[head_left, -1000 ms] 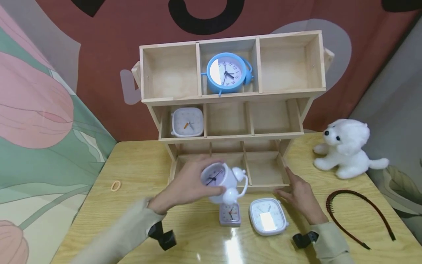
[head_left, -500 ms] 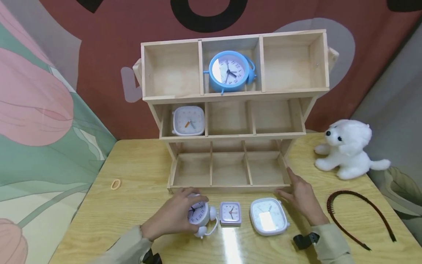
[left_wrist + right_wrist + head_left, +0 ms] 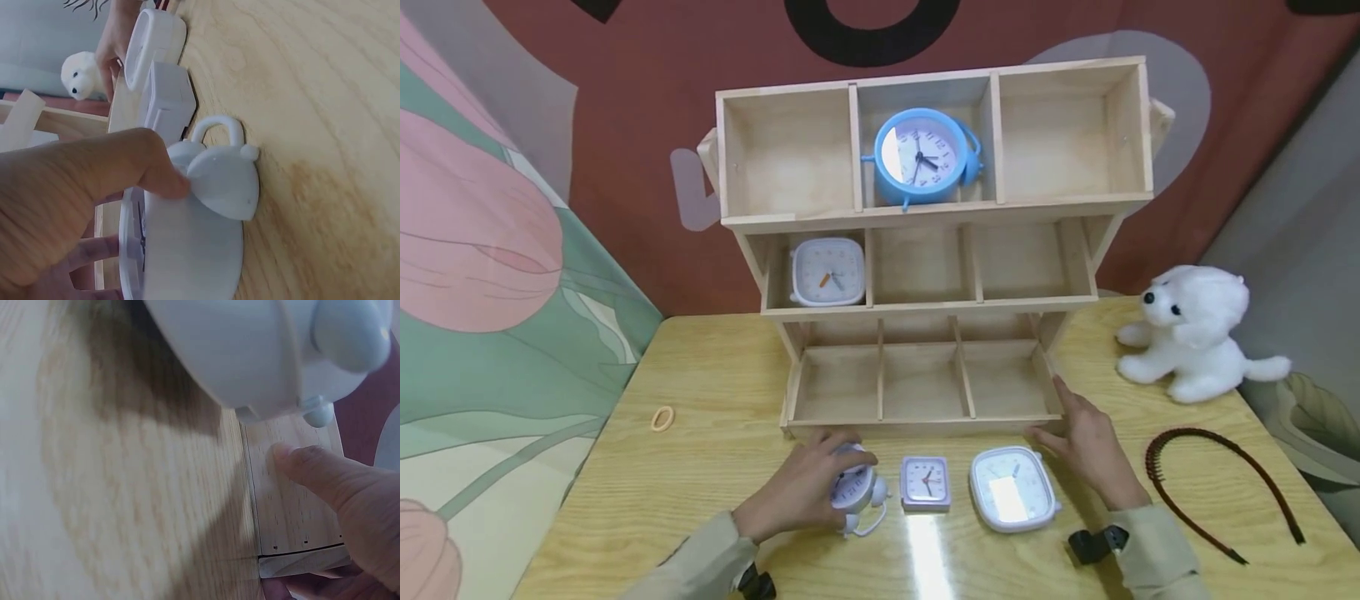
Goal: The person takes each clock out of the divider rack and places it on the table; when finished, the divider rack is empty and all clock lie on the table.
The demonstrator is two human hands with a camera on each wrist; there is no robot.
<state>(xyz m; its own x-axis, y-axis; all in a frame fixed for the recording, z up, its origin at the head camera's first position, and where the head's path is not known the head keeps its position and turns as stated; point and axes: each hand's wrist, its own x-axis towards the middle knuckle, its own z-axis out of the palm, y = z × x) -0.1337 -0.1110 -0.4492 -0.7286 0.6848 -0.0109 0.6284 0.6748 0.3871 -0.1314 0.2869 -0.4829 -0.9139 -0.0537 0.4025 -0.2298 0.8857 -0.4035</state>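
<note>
On the table, my left hand (image 3: 805, 487) grips a white twin-bell alarm clock (image 3: 853, 490), its face tilted up and its bells toward the right; the fingers partly cover the face. The left wrist view shows the thumb on the clock's rounded body (image 3: 194, 244), beside a bell. My right hand (image 3: 1093, 454) holds the front right corner of a tiered wooden storage box (image 3: 917, 429), thumb on the front board and fingers along the side. Between the hands lie a small lavender square clock (image 3: 925, 482) and a larger white rounded-square clock (image 3: 1012, 489).
A blue alarm clock (image 3: 920, 156) sits in the top tier's middle compartment. Another white clock (image 3: 828, 272) occupies the middle tier's left compartment. A white plush dog (image 3: 1195, 329) and a dark headband (image 3: 1225, 467) are at the right. A small beige ring (image 3: 662, 419) lies left.
My left hand has brought the white twin-bell alarm clock down and left, from in front of the bottom tier to the table beside the lavender clock. My right hand has stayed at the box corner.
</note>
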